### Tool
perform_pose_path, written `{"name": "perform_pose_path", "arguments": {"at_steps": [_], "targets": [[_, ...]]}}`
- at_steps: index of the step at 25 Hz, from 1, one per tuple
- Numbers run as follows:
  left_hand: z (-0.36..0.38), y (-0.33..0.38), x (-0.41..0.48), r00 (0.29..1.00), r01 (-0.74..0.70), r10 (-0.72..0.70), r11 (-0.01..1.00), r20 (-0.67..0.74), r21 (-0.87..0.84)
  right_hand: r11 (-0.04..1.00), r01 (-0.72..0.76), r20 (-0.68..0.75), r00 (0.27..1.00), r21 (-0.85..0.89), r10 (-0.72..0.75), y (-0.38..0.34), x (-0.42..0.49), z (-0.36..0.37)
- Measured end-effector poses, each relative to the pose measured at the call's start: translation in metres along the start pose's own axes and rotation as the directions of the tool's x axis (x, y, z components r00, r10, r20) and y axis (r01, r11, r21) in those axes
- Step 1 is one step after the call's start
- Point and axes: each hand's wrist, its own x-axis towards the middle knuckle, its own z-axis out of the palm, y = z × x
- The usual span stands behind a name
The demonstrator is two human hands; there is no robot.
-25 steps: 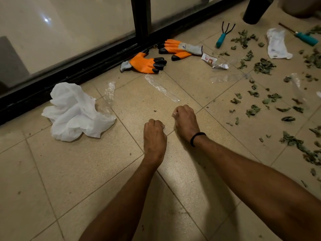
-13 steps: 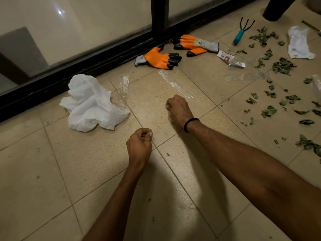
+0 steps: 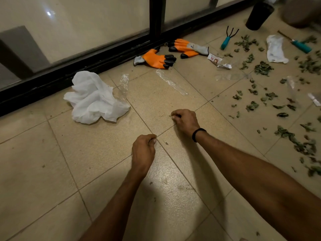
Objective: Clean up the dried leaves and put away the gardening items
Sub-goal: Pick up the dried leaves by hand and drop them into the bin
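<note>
Dried green leaves [image 3: 264, 68] lie scattered over the tiled floor on the right. Two orange gardening gloves [image 3: 157, 58] [image 3: 188, 47] rest by the black window frame. A teal hand rake [image 3: 226, 39] and a second teal-handled tool [image 3: 301, 46] lie farther back. My right hand [image 3: 186, 121], with a black wristband, is curled low over the floor and pinches a small leaf crumb at its fingertips. My left hand [image 3: 144, 149] hovers nearer to me, fingers curled against the thumb; nothing shows inside it.
A crumpled white bag [image 3: 93, 98] lies left of my hands near the window frame [image 3: 104, 58]. Clear plastic strips [image 3: 171, 82] [image 3: 123, 85], a torn packet [image 3: 216, 60] and a white wrapper [image 3: 276, 49] litter the floor. A black pot [image 3: 259, 15] stands at the back.
My left hand has drawn back toward me, away from the right hand. My right hand has stayed low over the same tile, fingers still curled.
</note>
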Motion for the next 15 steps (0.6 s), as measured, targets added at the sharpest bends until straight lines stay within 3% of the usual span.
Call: {"name": "perform_pose_path", "arguments": {"at_steps": [4, 10, 15], "targets": [[0.003, 0.0, 0.001, 0.999, -0.037, 0.035, 0.997, 0.029, 0.065, 1.0, -0.026, -0.108, 0.994, 0.004, 0.027, -0.005, -0.005, 0.014], [0.017, 0.005, -0.001, 0.991, -0.128, 0.12, 0.984, 0.063, 0.125, 0.983, 0.067, -0.084, 0.993, -0.17, -0.082, -0.003, -0.003, 0.021], [0.03, 0.012, -0.015, 0.966, -0.247, 0.226, 0.952, 0.129, 0.18, 0.976, -0.022, -0.217, 0.976, -0.218, -0.026, -0.01, -0.021, 0.044]]}}
